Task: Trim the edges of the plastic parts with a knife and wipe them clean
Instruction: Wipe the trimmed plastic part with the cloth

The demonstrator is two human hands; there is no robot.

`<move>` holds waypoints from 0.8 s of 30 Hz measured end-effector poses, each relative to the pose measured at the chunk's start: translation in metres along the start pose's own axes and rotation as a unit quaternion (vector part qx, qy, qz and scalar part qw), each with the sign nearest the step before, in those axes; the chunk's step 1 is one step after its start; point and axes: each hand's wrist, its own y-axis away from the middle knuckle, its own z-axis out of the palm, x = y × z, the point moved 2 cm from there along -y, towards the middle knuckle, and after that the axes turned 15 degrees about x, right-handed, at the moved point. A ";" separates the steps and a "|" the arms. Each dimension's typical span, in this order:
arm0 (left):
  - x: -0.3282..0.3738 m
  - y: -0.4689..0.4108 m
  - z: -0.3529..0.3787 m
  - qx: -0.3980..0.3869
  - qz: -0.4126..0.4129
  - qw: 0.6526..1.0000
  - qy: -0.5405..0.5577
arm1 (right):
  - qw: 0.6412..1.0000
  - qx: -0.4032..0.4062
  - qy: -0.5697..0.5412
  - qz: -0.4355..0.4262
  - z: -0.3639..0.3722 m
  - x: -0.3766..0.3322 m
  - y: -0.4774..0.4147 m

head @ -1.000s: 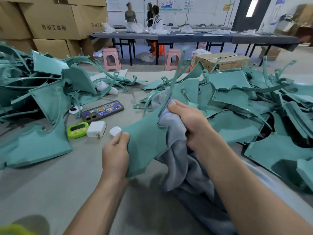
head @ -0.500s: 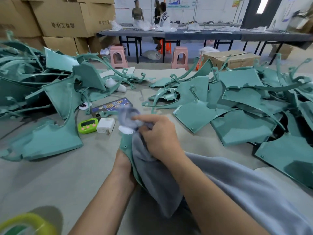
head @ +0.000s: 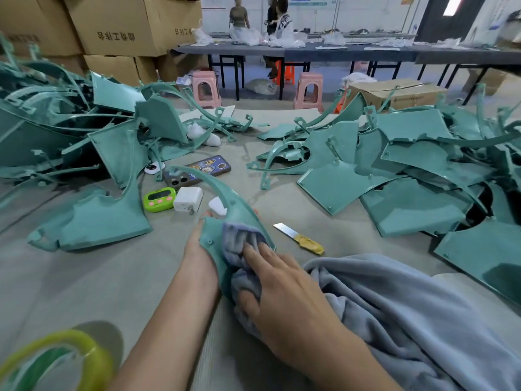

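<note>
I hold a curved teal plastic part (head: pixel 222 201) just above the table in front of me. My left hand (head: pixel 197 246) grips it from the left and underneath, mostly hidden behind the part. My right hand (head: pixel 279 280) presses a grey-blue cloth (head: pixel 239 244) against the part's inner face with straight fingers, the thumb pinching a fold of cloth. The rest of the cloth (head: pixel 408 320) trails to the lower right. A knife (head: pixel 300 239) with a yellow handle lies on the table just right of the part, untouched.
Heaps of teal plastic parts lie at the left (head: pixel 84 153) and the right (head: pixel 408 165). Between them are a phone (head: pixel 197 170), a green timer (head: pixel 159 199), a white charger (head: pixel 188 199) and an earbud case (head: pixel 217 206). A yellow tape roll (head: pixel 56 359) sits at bottom left.
The part came down from being held upright to lying low and close to me. My right hand shifted from gripping the cloth at the part's top to pressing it flat, uncovering the knife.
</note>
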 end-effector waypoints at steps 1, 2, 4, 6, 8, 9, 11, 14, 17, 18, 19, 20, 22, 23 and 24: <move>0.007 -0.003 0.001 -0.051 -0.022 0.998 0.003 | 0.999 0.027 0.019 -0.002 0.000 -0.001 -0.001; 0.012 0.005 0.005 -0.083 -0.050 0.995 -0.004 | 0.999 0.035 0.023 0.024 0.000 -0.001 -0.003; 0.011 0.013 0.007 -0.112 -0.031 0.993 -0.020 | 0.996 0.004 0.030 0.079 0.003 0.001 -0.006; 0.011 0.023 0.008 -0.143 -0.027 0.989 0.012 | 0.993 -0.012 0.043 0.106 0.004 0.005 -0.011; 0.018 0.021 0.008 -0.202 0.000 0.979 0.013 | 0.992 -0.019 0.066 0.106 0.003 0.009 -0.018; 0.019 0.022 0.008 -0.238 0.021 0.971 -0.005 | 0.992 -0.030 0.093 0.085 0.004 0.011 -0.022; 0.017 0.022 0.007 -0.282 0.039 0.957 -0.058 | 0.988 -0.064 0.127 0.055 0.009 0.016 -0.028; 0.017 0.019 0.004 -0.277 0.019 0.958 -0.077 | 0.989 -0.066 0.110 0.075 0.012 0.019 -0.036; 0.019 0.018 0.006 -0.269 0.005 0.960 -0.084 | 0.990 0.025 -0.002 0.138 0.010 0.020 -0.039; 0.018 0.016 0.007 -0.268 -0.003 0.960 -0.082 | 0.987 0.057 -0.042 0.143 0.009 0.020 -0.040; 0.018 0.015 0.008 -0.270 -0.011 0.959 -0.080 | 0.986 0.079 -0.057 0.132 0.008 0.019 -0.043; 0.019 0.014 0.009 -0.270 -0.013 0.959 -0.083 | 0.987 0.091 -0.055 0.118 0.007 0.019 -0.047; 0.018 0.013 0.010 -0.276 -0.014 0.956 -0.094 | 0.989 0.100 -0.033 0.101 0.002 0.021 -0.059; 0.017 0.013 0.010 -0.281 -0.014 0.954 -0.105 | 0.990 0.104 -0.021 0.094 -0.001 0.022 -0.066; 0.016 0.013 0.010 -0.285 -0.016 0.951 -0.116 | 0.991 0.106 -0.009 0.085 -0.005 0.022 -0.074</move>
